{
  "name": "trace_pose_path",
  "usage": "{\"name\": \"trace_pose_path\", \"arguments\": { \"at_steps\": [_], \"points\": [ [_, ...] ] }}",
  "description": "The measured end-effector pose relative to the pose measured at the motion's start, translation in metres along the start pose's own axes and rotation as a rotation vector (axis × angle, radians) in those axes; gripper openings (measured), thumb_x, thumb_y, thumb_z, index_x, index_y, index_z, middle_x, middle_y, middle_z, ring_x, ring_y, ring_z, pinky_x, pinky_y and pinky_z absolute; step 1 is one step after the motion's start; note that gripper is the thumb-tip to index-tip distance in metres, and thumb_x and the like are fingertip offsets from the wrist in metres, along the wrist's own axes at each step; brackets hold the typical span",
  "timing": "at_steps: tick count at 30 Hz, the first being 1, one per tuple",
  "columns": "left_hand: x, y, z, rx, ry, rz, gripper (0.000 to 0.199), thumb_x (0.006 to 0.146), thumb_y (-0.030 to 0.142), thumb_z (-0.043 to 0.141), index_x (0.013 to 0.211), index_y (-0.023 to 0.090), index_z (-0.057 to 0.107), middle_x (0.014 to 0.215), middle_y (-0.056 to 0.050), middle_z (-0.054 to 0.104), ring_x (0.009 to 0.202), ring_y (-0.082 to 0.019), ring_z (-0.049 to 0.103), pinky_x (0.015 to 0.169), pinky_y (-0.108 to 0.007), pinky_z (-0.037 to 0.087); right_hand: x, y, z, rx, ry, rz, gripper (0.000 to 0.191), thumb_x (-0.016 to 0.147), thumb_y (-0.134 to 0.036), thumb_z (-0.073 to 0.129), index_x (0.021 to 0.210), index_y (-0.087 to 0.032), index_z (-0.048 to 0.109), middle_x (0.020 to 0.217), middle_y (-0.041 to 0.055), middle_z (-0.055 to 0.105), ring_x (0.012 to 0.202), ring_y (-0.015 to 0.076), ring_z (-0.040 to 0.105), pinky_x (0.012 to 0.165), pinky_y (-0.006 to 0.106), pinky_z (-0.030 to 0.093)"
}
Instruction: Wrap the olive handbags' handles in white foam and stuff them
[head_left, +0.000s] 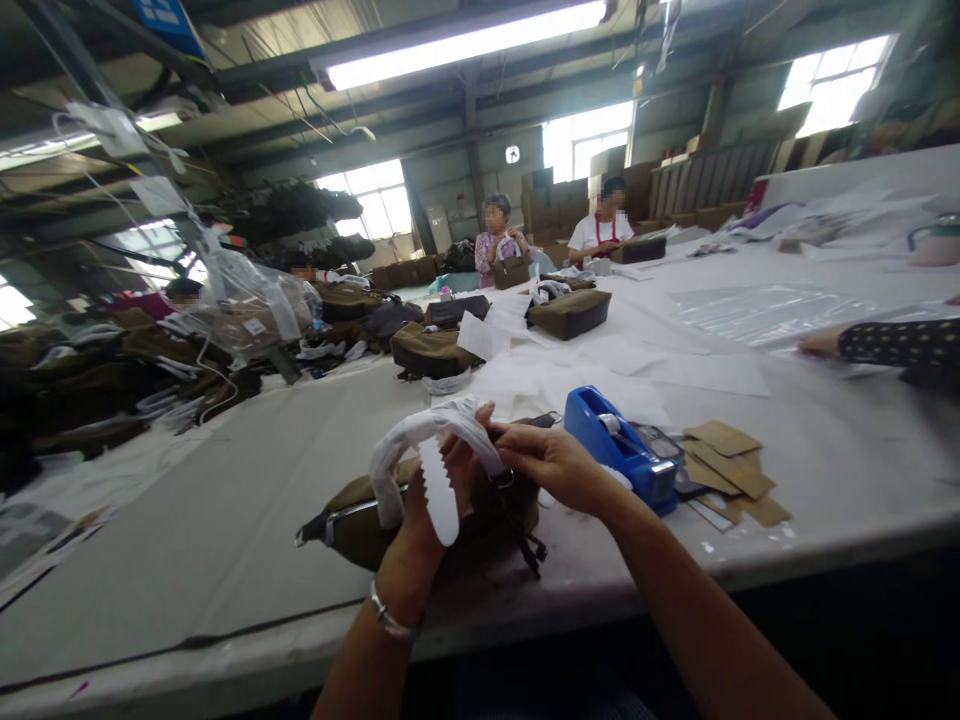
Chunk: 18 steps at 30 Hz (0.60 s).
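Note:
A dark olive bag (360, 525) with a metal zip lies on the table edge right in front of me. Its arched handle (386, 460) is wrapped in white material. My left hand (461, 475) reaches under the arch and grips the handle near its right end, fingers partly hidden. Over the back of that hand lies a white strip with a toothed edge (439, 495); what keeps it there is hidden. My right hand (547, 460) is closed, pinching the handle's right end above a metal ring. Dark cords (529, 535) hang below the ring.
A blue tape dispenser (619, 450) stands right of the bag, beside brown card pieces (727, 465). Further back are more bags (431, 350) and white paper sheets (675, 365). A co-worker's dotted sleeve (900, 343) reaches in from the right; two people work across the table.

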<state>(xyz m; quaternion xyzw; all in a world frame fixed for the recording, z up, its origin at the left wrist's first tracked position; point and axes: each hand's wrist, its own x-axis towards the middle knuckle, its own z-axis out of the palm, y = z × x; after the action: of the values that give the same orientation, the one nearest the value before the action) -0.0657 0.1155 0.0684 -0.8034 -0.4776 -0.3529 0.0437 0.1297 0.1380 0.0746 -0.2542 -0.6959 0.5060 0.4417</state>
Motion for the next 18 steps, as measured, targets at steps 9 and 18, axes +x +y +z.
{"name": "trace_pose_path", "arguments": {
  "at_steps": [9,18],
  "points": [
    [0.004,0.009,-0.013,-0.083,-0.032,0.12,0.048,0.096,0.009,0.045,0.133,0.03,0.065,0.136,-0.006,0.068,0.134,-0.027,0.058,0.118,-0.05,0.041,-0.008,0.008,0.012,-0.084,0.237,0.048,0.027,0.088,-0.043,0.068,0.094,-0.02,0.081,0.091,0.0038,0.077,0.086,0.0222,0.068,0.081,0.033,0.052],
    [-0.028,0.034,0.015,-0.279,0.237,-0.346,0.043,0.098,0.026,0.057,0.141,0.022,0.055,0.141,-0.012,0.064,0.125,-0.027,0.064,0.11,-0.049,0.049,-0.054,0.044,0.063,0.681,0.795,0.193,0.03,0.073,-0.051,0.085,0.089,-0.025,0.08,0.099,0.0036,0.077,0.099,0.0228,0.07,0.098,0.039,0.055]
  ]
}}
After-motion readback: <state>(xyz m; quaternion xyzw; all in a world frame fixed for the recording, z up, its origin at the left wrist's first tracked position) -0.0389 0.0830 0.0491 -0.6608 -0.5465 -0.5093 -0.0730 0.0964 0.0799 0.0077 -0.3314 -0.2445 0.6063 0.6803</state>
